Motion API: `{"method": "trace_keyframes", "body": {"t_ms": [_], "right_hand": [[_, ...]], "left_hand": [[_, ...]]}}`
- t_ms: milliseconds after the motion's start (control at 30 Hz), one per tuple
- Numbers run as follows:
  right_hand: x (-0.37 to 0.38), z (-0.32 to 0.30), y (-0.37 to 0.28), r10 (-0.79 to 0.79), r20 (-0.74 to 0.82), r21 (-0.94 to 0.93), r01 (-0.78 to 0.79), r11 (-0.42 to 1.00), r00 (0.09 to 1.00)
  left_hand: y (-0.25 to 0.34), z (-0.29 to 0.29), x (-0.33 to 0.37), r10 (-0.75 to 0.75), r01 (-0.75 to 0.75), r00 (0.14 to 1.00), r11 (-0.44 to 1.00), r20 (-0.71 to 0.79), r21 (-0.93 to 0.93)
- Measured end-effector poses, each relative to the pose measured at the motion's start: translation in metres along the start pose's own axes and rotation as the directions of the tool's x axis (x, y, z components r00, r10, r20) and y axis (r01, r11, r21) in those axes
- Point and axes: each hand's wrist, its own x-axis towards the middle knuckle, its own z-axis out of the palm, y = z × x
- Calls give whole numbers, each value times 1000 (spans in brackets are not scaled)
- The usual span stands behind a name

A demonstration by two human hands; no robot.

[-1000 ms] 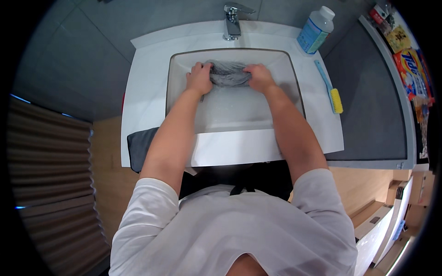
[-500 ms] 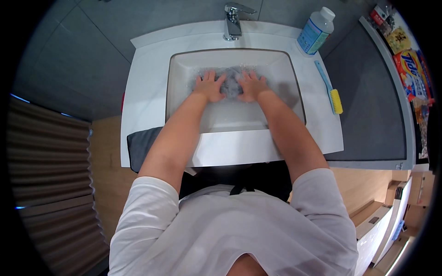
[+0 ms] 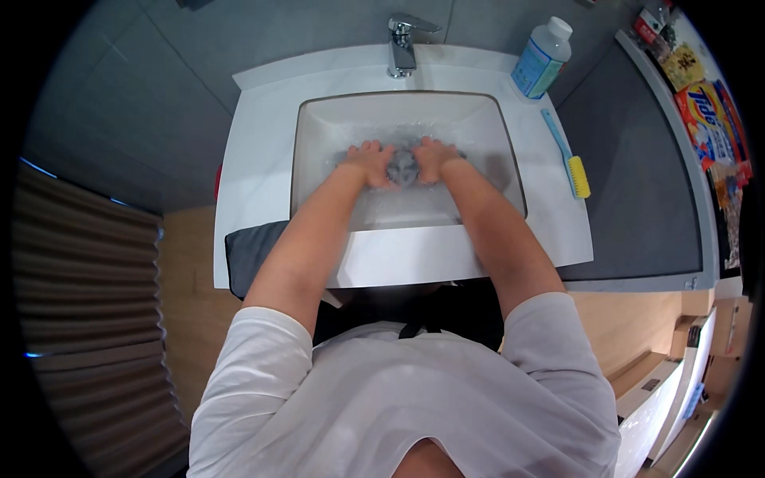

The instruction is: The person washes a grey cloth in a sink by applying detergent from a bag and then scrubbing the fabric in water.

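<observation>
In the white sink (image 3: 398, 103), water with a little foam surrounds a wet grey cloth (image 3: 404, 169). My left hand (image 3: 370, 164) is curled on the left part of the cloth. My right hand (image 3: 434, 161) grips its right part, with the fingers bent. Between the two hands the fabric bulges up in a bunch. The fingertips are partly hidden in the cloth and water.
A chrome faucet (image 3: 402, 56) stands behind the sink. At the counter's right are a white-capped bottle (image 3: 542, 62) and a blue brush (image 3: 577, 171) with yellow bristles. A dark grey cloth (image 3: 249, 256) hangs over the front left edge. Packages (image 3: 705, 123) lie far right.
My hands were spread flat on the submerged cloth. Now their fingers have curled in, and the cloth is bunched up between them. The view has shifted slightly.
</observation>
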Motion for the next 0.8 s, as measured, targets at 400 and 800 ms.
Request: {"method": "trace_keyframes", "body": {"t_ms": [400,800], "right_hand": [[-8,-7,-1,-76,70,221,59,974,995],[2,-3,6,-4,-231,450,110,886,973]], "left_hand": [[4,7,10,-1,8,996,997,88,-79],[-14,3,16,-178,99,957,942,-227,-321]]}}
